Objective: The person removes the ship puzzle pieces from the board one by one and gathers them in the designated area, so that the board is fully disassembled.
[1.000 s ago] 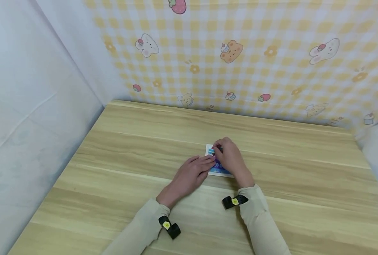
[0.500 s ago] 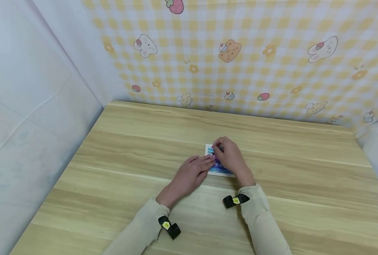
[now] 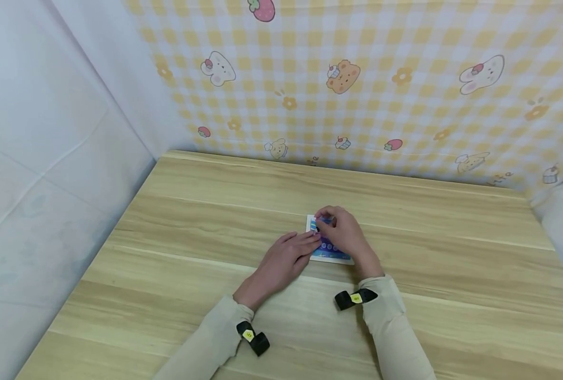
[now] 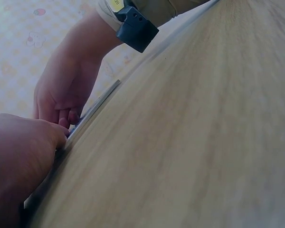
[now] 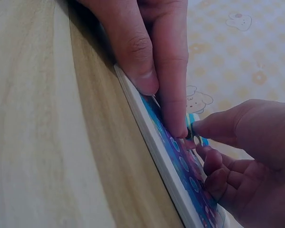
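A small white-edged board [image 3: 331, 255] with a blue and purple picture lies flat on the table. My left hand [image 3: 286, 258] rests on its left part, and in the right wrist view the straight fingers [image 5: 173, 95] press on the picture. From the other side my right hand [image 3: 345, 232] reaches over the upper part of the board. Its thumb and fingers pinch a small thin piece [image 5: 196, 139] close to the left fingertips. Most of that piece is hidden, so its kind cannot be told. In the left wrist view the board [image 4: 97, 103] shows only edge-on.
The wood-grain table [image 3: 191, 211] spreads around the board on all sides. Behind it hangs a yellow checked cloth [image 3: 376, 105] with cartoon prints. A white cloth [image 3: 63, 158] closes off the left side. Both wrists carry black camera straps [image 3: 253, 338].
My right hand and wrist have shifted slightly right and its fingertips have moved a little, baring more of the board's lower right corner. The left hand has stayed in place.
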### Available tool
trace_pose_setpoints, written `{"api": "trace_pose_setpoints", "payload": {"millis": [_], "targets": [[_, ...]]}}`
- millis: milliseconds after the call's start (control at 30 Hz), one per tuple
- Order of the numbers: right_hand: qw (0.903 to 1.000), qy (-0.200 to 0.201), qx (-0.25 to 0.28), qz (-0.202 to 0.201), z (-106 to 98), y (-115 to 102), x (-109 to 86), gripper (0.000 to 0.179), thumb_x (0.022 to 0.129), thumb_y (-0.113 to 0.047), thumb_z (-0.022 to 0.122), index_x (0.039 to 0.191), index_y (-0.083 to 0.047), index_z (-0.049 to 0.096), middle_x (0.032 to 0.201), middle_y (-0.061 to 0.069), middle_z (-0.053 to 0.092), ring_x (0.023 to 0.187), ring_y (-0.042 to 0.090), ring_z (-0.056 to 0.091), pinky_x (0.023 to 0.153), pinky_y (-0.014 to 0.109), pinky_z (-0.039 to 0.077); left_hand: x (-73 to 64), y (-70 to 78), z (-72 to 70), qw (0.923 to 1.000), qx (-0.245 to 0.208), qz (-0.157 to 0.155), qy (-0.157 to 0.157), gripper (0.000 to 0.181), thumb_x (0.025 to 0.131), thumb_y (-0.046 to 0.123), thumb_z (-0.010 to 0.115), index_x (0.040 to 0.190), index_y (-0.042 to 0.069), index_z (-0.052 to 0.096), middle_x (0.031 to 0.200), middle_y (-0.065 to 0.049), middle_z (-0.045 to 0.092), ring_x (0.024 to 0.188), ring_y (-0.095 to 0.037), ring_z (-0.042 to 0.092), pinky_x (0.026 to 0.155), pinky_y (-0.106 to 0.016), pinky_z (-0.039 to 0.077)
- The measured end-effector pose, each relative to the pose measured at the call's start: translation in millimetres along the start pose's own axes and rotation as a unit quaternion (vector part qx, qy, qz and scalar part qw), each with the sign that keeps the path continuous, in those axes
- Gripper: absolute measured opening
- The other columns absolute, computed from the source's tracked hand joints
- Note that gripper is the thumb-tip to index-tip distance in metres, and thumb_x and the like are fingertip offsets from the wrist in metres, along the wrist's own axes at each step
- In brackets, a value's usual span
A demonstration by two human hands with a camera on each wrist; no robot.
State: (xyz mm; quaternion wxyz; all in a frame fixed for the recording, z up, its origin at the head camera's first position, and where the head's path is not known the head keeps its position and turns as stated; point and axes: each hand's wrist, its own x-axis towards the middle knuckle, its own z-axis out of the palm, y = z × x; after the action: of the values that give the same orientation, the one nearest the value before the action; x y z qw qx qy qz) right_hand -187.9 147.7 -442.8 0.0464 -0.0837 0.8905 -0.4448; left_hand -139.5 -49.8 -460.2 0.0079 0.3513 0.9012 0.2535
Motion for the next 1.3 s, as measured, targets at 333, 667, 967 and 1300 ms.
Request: {"api": "trace_pose_setpoints", "payload": {"millis": [333, 667, 967, 1300], "targets": [[0.9996, -0.008, 0.023, -0.012, -3, 5, 0.7, 0.020, 0.103, -0.013, 0.064, 0.119, -0.004, 0.074, 0.096, 0.009, 0.072, 0.076, 0.019, 0.060, 0.069, 0.030, 0.050, -0.7, -0.5, -0.3, 0.9999, 0.011, 0.003, -0.002, 0.039, 0.108, 0.017, 0.054, 0.147, 0.012, 0.058, 0.153, 0.001, 0.053, 0.148, -0.013, 0.041, 0.124, -0.043, 0.029], [0.9990, 0.006, 0.041, 0.012, -8, 2, -0.5, 0.018, 0.100, -0.012, 0.069, 0.111, 0.000, 0.077, 0.098, 0.013, 0.075, 0.079, 0.019, 0.063, 0.069, 0.025, 0.052, -1.5, -1.0, -0.4, 0.9999, 0.013, 0.000, -0.006, 0.040, 0.109, 0.019, 0.052, 0.149, 0.014, 0.056, 0.155, 0.002, 0.051, 0.149, -0.012, 0.039, 0.124, -0.043, 0.028], [0.9980, 0.025, 0.056, 0.017, -23, 7, -9.6, 0.018, 0.101, -0.015, 0.069, 0.112, -0.005, 0.080, 0.109, 0.012, 0.077, 0.092, 0.022, 0.066, 0.076, 0.026, 0.053, -0.5, 0.8, 3.1, 0.9999, 0.007, 0.002, -0.013, 0.040, 0.110, 0.019, 0.052, 0.149, 0.014, 0.056, 0.155, 0.002, 0.051, 0.148, -0.014, 0.041, 0.125, -0.043, 0.027], [0.9981, 0.051, 0.018, 0.029, -73, 29, -38.8, 0.021, 0.102, -0.018, 0.068, 0.112, -0.004, 0.079, 0.109, 0.012, 0.077, 0.095, 0.020, 0.067, 0.076, 0.019, 0.053, -3.1, 1.1, 0.4, 0.9999, 0.008, -0.006, -0.006, 0.041, 0.109, 0.019, 0.054, 0.150, 0.014, 0.055, 0.155, 0.003, 0.051, 0.148, -0.015, 0.041, 0.124, -0.041, 0.028]]}}
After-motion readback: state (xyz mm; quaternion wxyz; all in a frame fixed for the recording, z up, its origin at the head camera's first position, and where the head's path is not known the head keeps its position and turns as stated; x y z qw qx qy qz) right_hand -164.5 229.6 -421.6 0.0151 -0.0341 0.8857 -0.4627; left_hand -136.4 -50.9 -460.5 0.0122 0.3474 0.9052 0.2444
